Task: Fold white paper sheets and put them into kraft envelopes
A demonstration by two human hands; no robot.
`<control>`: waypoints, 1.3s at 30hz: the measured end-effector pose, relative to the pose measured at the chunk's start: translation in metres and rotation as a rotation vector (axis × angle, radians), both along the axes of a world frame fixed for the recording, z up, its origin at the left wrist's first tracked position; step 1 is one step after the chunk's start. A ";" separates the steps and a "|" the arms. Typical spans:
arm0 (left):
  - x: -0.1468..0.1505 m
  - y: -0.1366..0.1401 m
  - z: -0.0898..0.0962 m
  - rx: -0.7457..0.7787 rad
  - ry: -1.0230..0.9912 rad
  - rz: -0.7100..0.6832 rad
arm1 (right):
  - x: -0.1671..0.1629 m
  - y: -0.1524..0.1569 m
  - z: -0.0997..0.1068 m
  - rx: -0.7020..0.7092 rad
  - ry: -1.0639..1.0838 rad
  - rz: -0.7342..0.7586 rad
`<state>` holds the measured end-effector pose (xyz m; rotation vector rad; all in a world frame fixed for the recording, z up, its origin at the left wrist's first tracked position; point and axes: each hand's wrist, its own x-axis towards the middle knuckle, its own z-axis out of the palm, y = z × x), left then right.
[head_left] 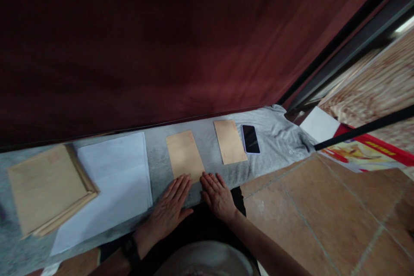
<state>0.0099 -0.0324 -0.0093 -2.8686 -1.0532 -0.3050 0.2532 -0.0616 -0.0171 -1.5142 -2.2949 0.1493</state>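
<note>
A brown paper envelope (184,152) lies flat on the grey cloth in front of me. My left hand (171,198) rests with its fingers stretched out on the envelope's near left edge. At the near right corner, my right hand (217,192) lies flat, its fingertips touching the paper. Neither hand grips anything. A second brown envelope (230,142) lies apart to the right, and beside it is a phone (250,139) with a dark screen. On the left, a thick stack of brown envelopes (48,185) overlaps a stack of white paper (119,172).
A grey cloth (274,131) covers the narrow surface. Behind it rises a dark red panel (194,51). Black bars (365,127) stand at the right, near a red and yellow printed box (368,148). Tiled floor (300,207) shows at the lower right.
</note>
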 end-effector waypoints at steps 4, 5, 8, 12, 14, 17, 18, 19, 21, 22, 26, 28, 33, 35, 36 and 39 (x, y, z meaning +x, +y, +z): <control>-0.006 -0.005 0.000 0.019 -0.033 0.005 | 0.000 -0.002 0.001 0.005 0.023 -0.031; -0.007 -0.004 0.000 0.022 -0.045 0.004 | -0.001 -0.002 0.001 0.011 0.030 -0.039; -0.006 0.002 -0.005 0.011 -0.078 0.018 | -0.005 0.002 0.005 0.016 0.042 -0.061; 0.001 0.016 -0.008 -0.049 -0.078 0.085 | -0.014 0.011 0.012 0.007 0.032 -0.058; 0.004 0.020 -0.008 -0.077 -0.062 0.117 | -0.020 0.013 0.012 -0.001 0.016 0.000; 0.004 0.019 -0.008 -0.099 -0.071 0.122 | -0.029 0.010 0.008 -0.017 -0.004 0.069; 0.002 0.018 -0.009 -0.101 -0.076 0.109 | -0.031 0.008 0.006 -0.018 -0.007 0.072; 0.000 0.016 -0.009 -0.102 -0.078 0.093 | -0.032 0.006 0.004 -0.017 -0.009 0.066; -0.004 0.012 -0.010 -0.108 -0.071 0.064 | -0.032 0.004 0.002 -0.009 -0.004 0.047; -0.006 0.011 -0.010 -0.111 -0.065 0.057 | -0.030 0.003 0.002 -0.006 0.000 0.037; -0.016 0.006 -0.011 -0.103 -0.049 0.038 | -0.022 0.001 0.002 0.001 0.003 0.004; -0.018 0.005 -0.011 -0.087 -0.051 0.021 | -0.019 0.000 0.002 0.006 0.000 -0.006; -0.010 0.005 -0.006 -0.098 -0.053 0.093 | -0.019 -0.002 -0.005 0.032 0.004 -0.033; -0.003 0.005 -0.002 -0.126 -0.018 0.150 | -0.020 -0.002 -0.007 0.039 0.005 -0.039; 0.000 0.005 0.000 -0.137 0.003 0.170 | -0.020 -0.002 -0.008 0.041 0.005 -0.041; 0.007 0.005 0.005 -0.160 0.052 0.186 | -0.020 -0.001 -0.009 0.044 0.011 -0.035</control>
